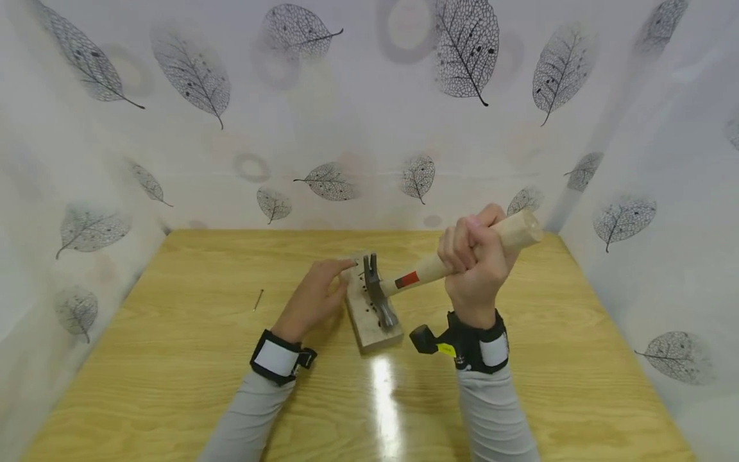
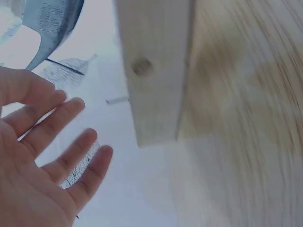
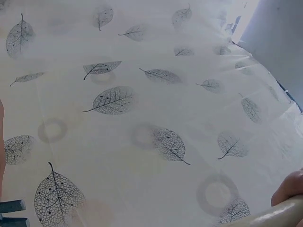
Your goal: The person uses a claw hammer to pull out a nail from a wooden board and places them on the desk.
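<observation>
My right hand (image 1: 476, 263) grips the pale wooden handle of a claw hammer (image 1: 424, 269). The hammer's dark metal head overlaps a wooden block (image 1: 360, 324) in the head view, its claw toward the far end. In the left wrist view, a nail (image 2: 117, 100) sticks out of the block's upper face near one end. Close by the block's left side is my left hand (image 1: 308, 298), its index finger extended toward the far end. Seen from the palm side, the left fingers (image 2: 90, 177) are spread and loosely bent with nothing between them.
A loose nail (image 1: 258, 299) lies on the wood-grain table (image 1: 190, 359), left of my left hand. Several dark spots mark the block's top. Pale sheeting (image 1: 369, 128) with a leaf print rises behind the table and along both sides.
</observation>
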A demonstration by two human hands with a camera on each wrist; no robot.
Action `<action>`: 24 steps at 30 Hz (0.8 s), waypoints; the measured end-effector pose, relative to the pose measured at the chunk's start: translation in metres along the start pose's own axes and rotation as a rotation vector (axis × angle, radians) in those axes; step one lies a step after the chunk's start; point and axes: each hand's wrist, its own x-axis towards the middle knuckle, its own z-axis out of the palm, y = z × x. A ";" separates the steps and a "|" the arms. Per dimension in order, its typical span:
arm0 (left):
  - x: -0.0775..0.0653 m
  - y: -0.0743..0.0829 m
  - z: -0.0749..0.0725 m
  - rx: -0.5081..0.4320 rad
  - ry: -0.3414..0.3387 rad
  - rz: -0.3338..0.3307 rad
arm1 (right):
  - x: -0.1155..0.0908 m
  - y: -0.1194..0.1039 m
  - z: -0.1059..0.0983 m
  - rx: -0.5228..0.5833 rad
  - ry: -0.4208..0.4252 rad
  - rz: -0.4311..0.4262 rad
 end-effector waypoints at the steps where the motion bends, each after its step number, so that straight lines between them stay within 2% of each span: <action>1: 0.001 0.002 0.000 -0.028 -0.002 0.022 | 0.000 -0.003 0.001 0.011 -0.011 0.001; 4: 0.002 0.008 -0.001 -0.087 -0.012 0.081 | 0.001 -0.014 0.005 0.064 -0.020 0.000; 9: 0.001 0.014 -0.003 -0.176 -0.033 0.142 | 0.003 -0.030 0.010 0.132 0.006 0.014; 12: 0.003 0.018 -0.006 -0.199 -0.040 0.178 | 0.004 -0.037 0.012 0.156 0.008 0.037; 24: 0.004 0.029 -0.017 -0.055 0.033 0.253 | 0.002 -0.043 0.015 0.214 -0.006 0.115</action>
